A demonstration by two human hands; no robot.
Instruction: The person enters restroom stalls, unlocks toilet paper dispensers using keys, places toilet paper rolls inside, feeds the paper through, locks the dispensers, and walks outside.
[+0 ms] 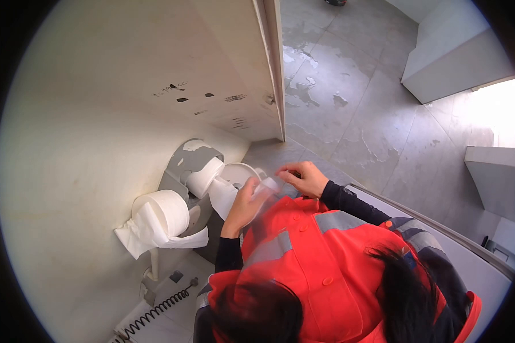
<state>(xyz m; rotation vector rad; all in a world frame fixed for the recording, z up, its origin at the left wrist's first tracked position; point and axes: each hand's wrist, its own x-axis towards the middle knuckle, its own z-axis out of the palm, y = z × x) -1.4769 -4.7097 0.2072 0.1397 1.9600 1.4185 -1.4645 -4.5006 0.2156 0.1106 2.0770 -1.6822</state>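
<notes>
1. left hand [243, 207] blurs, a whitish scrap [270, 185] at its fingers; can't tell if gripped.
2. right hand [306, 178] curls nearby, contents unclear.
3. paper strip [221, 197] hangs off the upper roll [205, 179], partly hidden.

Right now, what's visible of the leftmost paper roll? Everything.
The leftmost paper roll is white, thick and cylindrical, seemingly soft tissue. It sits tilted by the wall, beside a grey holder; its mounting is hidden. Its loose paper is crumpled and folded, hanging at its left and trailing right below it. Neither the left hand nor the right hand touches it.
</notes>
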